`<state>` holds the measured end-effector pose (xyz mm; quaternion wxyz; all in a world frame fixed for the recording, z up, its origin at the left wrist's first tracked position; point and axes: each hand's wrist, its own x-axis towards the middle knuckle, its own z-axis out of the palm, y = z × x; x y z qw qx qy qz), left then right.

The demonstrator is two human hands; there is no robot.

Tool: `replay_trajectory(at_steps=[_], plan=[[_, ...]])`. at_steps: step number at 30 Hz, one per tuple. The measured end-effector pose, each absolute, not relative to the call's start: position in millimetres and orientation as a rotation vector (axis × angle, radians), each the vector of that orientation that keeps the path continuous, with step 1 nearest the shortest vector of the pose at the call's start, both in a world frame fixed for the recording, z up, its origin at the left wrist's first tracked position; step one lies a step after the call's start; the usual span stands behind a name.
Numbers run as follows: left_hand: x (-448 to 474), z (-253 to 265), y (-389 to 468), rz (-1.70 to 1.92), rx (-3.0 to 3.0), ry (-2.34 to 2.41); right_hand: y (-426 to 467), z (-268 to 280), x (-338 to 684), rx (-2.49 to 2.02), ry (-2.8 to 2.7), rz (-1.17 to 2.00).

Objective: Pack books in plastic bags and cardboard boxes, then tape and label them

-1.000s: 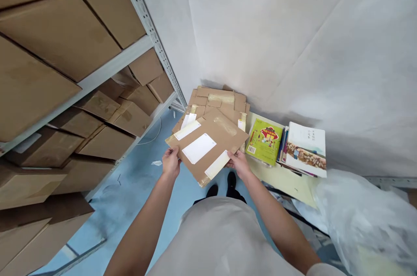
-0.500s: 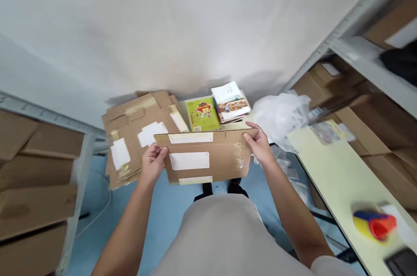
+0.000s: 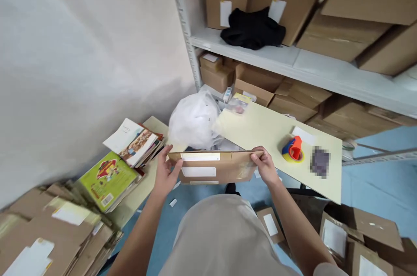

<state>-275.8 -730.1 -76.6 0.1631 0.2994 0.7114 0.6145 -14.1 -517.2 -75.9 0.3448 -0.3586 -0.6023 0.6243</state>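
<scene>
- Swung rightward since the earlier frame, the labelled cardboard (image 3: 225, 173) is now held out in front.
- Left hand (image 3: 166, 175) and right hand (image 3: 265, 168) pinch its opposite ends.
- Carrying seems the step in hand; the next move likely calls for a level, even grip past the white plastic bundle (image 3: 193, 120).
- Beyond lies the pale surface (image 3: 260, 126), bearing a tape dispenser (image 3: 295, 149).

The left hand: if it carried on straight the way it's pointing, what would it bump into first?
Beyond the cardboard piece between the hands, the left hand would probably meet the white plastic bag first, though one view leaves depth unclear.
</scene>
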Motion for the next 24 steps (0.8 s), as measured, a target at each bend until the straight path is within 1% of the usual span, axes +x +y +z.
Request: replay_trajectory(at_steps=[4,6,11,16,21,24], plan=[[-242,-65,-647,1.616,1.206,2.168,-479,-79,35,-1.007,-1.492,1.496],[-230,-60,-612,1.550,1.472,2.234,-464,-77,51,-1.029,-1.449,1.418],[-214,-60,-540,1.188,2.162,2.170,-440,-76,74,-1.065,-1.376,1.268],[-213,-71,-488,1.073,2.311,2.092,-419,-82,76,-1.090,-1.294,1.168],[-229,-78,-440,1.213,2.368,1.911,-393,-92,61,-1.143,-1.172,1.134],[-241,-81,-413,1.205,2.359,1.825,-377,-98,51,-1.175,-1.109,1.129]])
